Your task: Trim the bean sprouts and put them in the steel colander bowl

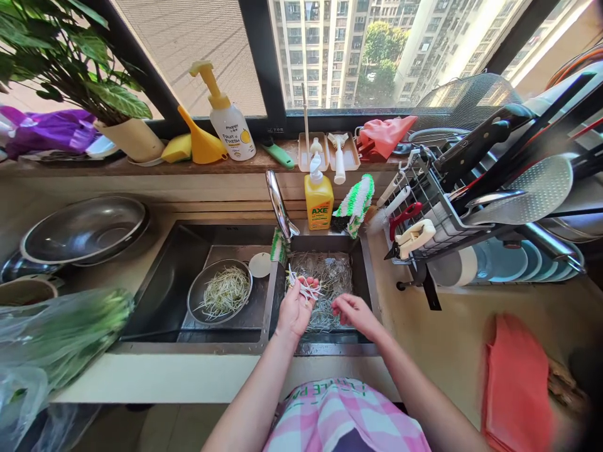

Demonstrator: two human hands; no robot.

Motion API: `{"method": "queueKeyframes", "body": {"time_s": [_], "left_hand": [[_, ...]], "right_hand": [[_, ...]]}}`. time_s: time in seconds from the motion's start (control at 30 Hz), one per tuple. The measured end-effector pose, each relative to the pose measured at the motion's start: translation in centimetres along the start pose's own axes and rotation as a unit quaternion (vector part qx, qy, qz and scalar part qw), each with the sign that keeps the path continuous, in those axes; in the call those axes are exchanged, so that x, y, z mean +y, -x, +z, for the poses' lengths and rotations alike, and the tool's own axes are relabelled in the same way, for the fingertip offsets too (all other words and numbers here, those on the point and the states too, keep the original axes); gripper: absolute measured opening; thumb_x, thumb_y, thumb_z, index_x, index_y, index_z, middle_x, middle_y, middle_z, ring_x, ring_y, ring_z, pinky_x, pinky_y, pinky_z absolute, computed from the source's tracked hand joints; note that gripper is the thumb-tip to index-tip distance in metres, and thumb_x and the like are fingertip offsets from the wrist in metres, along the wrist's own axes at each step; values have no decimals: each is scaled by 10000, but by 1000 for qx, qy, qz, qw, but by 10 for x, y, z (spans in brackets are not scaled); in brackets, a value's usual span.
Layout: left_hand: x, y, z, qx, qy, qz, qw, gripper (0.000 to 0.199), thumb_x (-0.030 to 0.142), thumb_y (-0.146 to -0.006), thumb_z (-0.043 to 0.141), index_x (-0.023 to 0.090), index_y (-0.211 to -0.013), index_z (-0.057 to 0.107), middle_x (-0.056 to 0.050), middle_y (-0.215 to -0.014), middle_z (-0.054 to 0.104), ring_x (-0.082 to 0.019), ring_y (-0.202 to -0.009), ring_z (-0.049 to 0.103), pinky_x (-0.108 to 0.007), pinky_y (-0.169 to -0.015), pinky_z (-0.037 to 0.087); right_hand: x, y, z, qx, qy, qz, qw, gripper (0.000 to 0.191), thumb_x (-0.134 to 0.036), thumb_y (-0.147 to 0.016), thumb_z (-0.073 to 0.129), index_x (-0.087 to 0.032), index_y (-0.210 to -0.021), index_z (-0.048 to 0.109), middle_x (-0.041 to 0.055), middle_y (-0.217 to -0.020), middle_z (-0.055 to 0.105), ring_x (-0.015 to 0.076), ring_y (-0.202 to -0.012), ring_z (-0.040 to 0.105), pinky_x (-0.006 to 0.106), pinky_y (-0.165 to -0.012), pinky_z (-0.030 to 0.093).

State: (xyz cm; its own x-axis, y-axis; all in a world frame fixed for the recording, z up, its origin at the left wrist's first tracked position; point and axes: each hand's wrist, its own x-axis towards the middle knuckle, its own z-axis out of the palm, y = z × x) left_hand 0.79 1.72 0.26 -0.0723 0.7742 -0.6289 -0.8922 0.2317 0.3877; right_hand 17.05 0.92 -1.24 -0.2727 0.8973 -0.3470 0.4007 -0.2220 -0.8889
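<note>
A small bunch of bean sprouts (pixel 307 290) lies across the fingers of my left hand (pixel 296 312), which is curled around it above the right sink basin (pixel 370 270). Just to the right, my right hand (pixel 354 312) hovers with its fingers bent and pinched together; whether anything is between the fingertips is too small to tell. Below both hands, water with loose sprouts and thin strands (pixel 336 273) fills the basin. In the left basin (pixel 164 282), a round metal bowl (pixel 192 300) holds a heap of bean sprouts (pixel 225 292).
The faucet (pixel 277 204) rises behind the divider, beside a yellow dish soap bottle (pixel 319 201). A dish rack (pixel 424 220) with knives and plates stands right. Bagged greens (pixel 89 326) and a wok (pixel 85 229) lie left. A red cloth (pixel 516 383) rests at the right front.
</note>
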Motion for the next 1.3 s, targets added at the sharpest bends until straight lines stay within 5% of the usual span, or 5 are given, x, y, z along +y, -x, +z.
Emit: {"method": "queueKeyframes", "body": {"time_s": [0.13,0.37,0.63,1.1,1.3], "left_hand": [[3,2,3,-19,4,1,1000,86,200,-801,504,158,-845,564,-49,-850,648,-173,-881,621,-324,-817,466],[-7,9,6,-70,-92,39,993,163,216,-746,582,178,-893,522,-41,-837,658,-170,-865,618,-306,-781,453],[-10,14,4,-99,-189,74,974,255,220,-715,613,189,-931,481,-25,-854,647,-155,-855,604,-288,-774,425],[-28,11,-3,-72,-247,137,957,208,211,-713,605,184,-896,510,-14,-795,628,-129,-782,594,-243,-720,420],[-27,8,-5,-46,-229,131,963,240,196,-687,627,175,-894,506,-13,-783,628,-124,-760,597,-242,-707,427]], "right_hand": [[13,2,1,47,113,-20,992,169,-304,-720,563,-199,-840,619,47,-754,610,163,-669,541,258,-616,383],[-23,-5,25,-14,-190,-2,982,277,-435,-721,538,-167,-657,546,-30,-578,496,82,-480,413,201,-452,354],[-25,-8,27,-27,-246,101,964,185,-313,-611,586,-162,-579,483,-63,-487,460,43,-396,347,173,-388,257],[-12,-14,55,104,-492,232,833,76,-237,-565,492,-170,-552,458,-41,-477,488,58,-394,391,174,-391,305],[-8,-12,62,105,-512,207,827,183,-210,-525,588,-179,-665,476,-50,-555,545,71,-459,471,174,-443,357]]}}
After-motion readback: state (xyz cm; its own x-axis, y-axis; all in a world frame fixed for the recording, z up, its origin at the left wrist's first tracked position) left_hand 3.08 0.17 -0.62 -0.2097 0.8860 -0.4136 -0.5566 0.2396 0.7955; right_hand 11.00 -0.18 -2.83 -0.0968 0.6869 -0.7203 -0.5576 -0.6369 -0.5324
